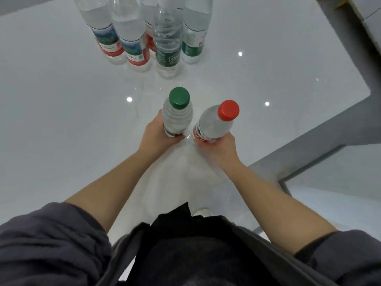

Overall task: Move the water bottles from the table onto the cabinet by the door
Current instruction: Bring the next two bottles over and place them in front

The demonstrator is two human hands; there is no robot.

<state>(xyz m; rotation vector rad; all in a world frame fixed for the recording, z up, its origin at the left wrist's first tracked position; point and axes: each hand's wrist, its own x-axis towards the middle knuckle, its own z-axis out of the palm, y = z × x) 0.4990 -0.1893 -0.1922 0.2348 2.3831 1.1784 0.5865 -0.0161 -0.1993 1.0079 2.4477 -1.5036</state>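
My left hand grips a clear water bottle with a green cap around its lower body. Beside it, my right hand grips a second bottle with a red cap, which tilts slightly to the right. Both bottles are over the glossy white table, close to its near edge; whether their bases touch it is hidden by my hands. Several more water bottles with red or green labels stand together at the far side of the table.
The table's right edge runs diagonally, with a grey frame and pale floor beyond it. A grey structure sits at the top right corner. My dark sleeves and clothing fill the bottom of the view.
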